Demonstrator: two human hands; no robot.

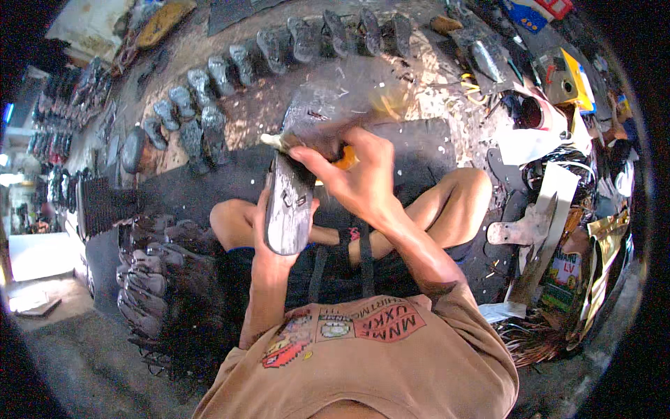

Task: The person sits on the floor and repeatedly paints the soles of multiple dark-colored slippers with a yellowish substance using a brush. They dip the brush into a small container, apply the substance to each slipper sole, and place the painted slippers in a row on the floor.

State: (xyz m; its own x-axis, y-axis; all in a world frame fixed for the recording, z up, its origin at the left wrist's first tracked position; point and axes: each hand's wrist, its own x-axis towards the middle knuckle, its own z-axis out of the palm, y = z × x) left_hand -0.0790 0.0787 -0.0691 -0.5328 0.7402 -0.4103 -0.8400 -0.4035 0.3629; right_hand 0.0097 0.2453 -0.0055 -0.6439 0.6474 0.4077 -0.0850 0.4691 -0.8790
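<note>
My left hand (pixel 274 255) is wrapped round a shoe last (pixel 292 209), held upright over my lap. Its long face, turned towards me, is dark with pale grey streaks and a small mark. At its far end my right hand (pixel 359 171) is closed, the thumb pressed close to the last's edge. An orange piece (pixel 345 159) shows beneath its fingers; what the hand grips is blurred and partly hidden. A pale, whitish tip (pixel 272 140) sticks out left of the thumb. Just beyond lies a grey, scuffed flat piece (pixel 314 105), partly smeared by motion.
Several dark shoe-shaped pieces (pixel 271 50) stand in a curved row beyond. A dark mat (pixel 230 171) lies before my crossed legs. To the left is a heap of dark pieces (pixel 143 279). Scraps, a yellow box (pixel 576 77) and a large blade-like strip (pixel 548 223) crowd the right.
</note>
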